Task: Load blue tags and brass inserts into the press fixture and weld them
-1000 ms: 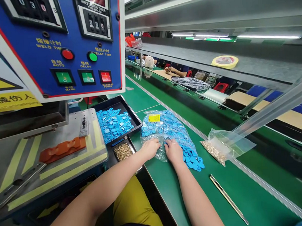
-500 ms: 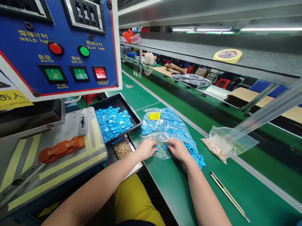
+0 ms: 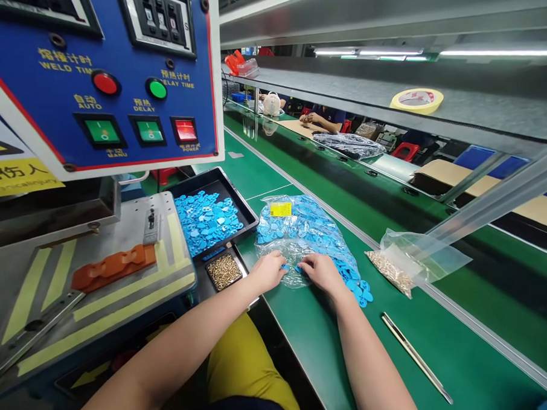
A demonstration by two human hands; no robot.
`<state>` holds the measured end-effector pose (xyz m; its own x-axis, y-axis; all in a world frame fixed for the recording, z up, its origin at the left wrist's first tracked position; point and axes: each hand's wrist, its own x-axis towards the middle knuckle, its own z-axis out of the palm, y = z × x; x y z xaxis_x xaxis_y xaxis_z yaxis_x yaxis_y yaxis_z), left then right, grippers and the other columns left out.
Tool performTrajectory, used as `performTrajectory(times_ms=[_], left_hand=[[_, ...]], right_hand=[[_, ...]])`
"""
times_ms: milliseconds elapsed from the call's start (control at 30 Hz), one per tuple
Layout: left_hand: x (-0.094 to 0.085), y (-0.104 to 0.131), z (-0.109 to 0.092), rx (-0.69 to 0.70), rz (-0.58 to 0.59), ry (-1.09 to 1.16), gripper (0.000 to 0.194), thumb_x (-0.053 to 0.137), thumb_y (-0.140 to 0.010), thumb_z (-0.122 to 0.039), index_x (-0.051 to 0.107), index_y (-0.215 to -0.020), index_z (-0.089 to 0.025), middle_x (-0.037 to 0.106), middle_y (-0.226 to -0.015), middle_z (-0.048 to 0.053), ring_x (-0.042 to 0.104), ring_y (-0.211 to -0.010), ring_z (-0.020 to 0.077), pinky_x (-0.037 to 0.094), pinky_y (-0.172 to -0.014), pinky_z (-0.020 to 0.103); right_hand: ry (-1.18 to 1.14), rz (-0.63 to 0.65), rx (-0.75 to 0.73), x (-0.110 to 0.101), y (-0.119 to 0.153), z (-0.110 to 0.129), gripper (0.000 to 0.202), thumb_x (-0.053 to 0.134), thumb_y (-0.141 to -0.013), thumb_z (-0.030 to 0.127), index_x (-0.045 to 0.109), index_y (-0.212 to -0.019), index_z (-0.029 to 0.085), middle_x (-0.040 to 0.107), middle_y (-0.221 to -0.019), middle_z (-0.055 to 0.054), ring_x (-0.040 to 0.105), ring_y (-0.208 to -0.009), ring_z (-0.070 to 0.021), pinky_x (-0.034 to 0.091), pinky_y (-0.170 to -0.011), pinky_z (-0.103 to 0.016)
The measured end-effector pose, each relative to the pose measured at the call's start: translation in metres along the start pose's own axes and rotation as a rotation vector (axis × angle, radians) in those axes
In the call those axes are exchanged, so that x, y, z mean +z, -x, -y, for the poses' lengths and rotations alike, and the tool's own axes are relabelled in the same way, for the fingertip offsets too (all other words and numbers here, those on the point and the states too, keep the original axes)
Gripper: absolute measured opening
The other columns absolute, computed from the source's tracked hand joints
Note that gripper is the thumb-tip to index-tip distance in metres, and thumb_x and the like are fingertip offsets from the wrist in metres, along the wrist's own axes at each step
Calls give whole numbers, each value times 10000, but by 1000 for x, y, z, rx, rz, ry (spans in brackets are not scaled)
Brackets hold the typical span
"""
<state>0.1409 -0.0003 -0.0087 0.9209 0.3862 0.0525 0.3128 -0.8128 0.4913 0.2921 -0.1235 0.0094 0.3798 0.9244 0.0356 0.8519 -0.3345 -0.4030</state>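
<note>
A blue, white-edged control panel point(image 3: 124, 106) marked "WELD," long green workbenches point(image 3: 442, 342) and white tube lights point(image 3: 498, 53) identify a factory floor.

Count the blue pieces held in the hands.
2: one blue piece in the left hand, a second blue piece in the right hand. More may be hidden.

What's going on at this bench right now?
A person's two bare hands are over the near end of a clear bag filled with blue pieces. The left hand pinches one blue piece, the right hand another, held apart. More pieces lie spilled at the bag's right. To the left, a black tray holds loose blue pieces, with a box of brass-coloured parts nearer the person.
</note>
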Motion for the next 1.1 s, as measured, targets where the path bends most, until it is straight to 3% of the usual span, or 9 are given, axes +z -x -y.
performTrajectory(times_ms=[167, 467, 667, 833, 1100], left_hand=[[1, 2, 1, 5, -5, -17, 205, 553, -864, -239, 653, -1022, -155, 601, -1040, 99, 617, -923, 233, 487, -842, 334], [4, 7, 4, 17, -56, 3, 194, 542, -879, -233, 621, -1030, -141, 584, -1050, 101, 612, -920, 228, 489, -827, 330], [-2, 24, 5, 58, -143, 94, 153, 542, -881, -214, 605, -1000, -142, 585, -1023, 86, 600, -919, 206, 482, -835, 313], [-6, 50, 6, 70, -230, 234, 114, 548, -870, -218, 599, -947, -151, 577, -947, 64, 587, -788, 164, 479, -744, 287], [-9, 117, -1, -39, -274, 523, 90, 569, -839, -194, 607, -917, -171, 583, -910, 39, 575, -763, 138, 470, -696, 255]], right_hand=[[-73, 90, -84, 0, 2, -8, 337, 597, -784, 132, 684, -1098, 219, 677, -1030, -57, 612, -887, -190, 433, -781, -270], [-62, 76, -112, 8, -1, -11, 207, 583, -817, 213, 710, -979, 189, 675, -879, -63, 596, -833, -204, 427, -750, -291], [-75, 37, -142, 11, 0, -9, 347, 555, -826, 224, 656, -1158, 218, 670, -935, -66, 601, -871, -212, 441, -791, -313], [-39, 23, -187, 14, 0, -4, 286, 525, -840, 197, 686, -1075, 222, 645, -1078, -80, 569, -1037, -217, 426, -866, -299], [12, -57, -88, 21, -1, 5, 208, 541, -845, 334, 680, -811, 183, 660, -784, -55, 606, -735, -203, 432, -672, -293]])
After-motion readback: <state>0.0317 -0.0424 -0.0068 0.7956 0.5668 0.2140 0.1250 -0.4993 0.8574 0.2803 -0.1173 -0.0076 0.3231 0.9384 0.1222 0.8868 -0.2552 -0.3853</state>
